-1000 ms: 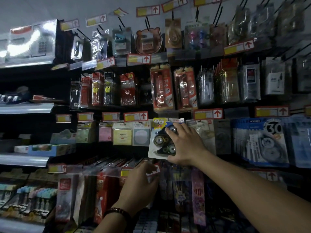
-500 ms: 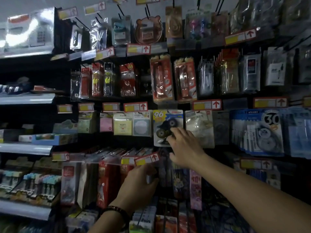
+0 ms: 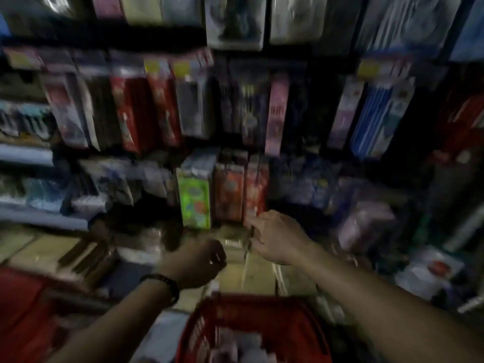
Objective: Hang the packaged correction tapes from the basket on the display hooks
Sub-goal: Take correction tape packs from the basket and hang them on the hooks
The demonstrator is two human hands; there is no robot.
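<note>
The view is tilted down and blurred. A red basket sits at the bottom centre with pale packages inside. My left hand, with a dark wristband, hangs above the basket's left rim; its fingers curl away from me, so they are hidden. Above the basket's far rim is my right hand, fingers loosely curled, with nothing visible in it. A correction tape pack with dark wheels hangs at the top edge.
Rows of hanging packages fill the rack above, among them red packs and a pink pack. A green box and orange boxes stand on the low shelf. Tan cartons lie beyond the basket.
My right hand has let go of the hung correction tape pack and dropped toward the basket. My left hand has left the lower packages. The view has swung down.
</note>
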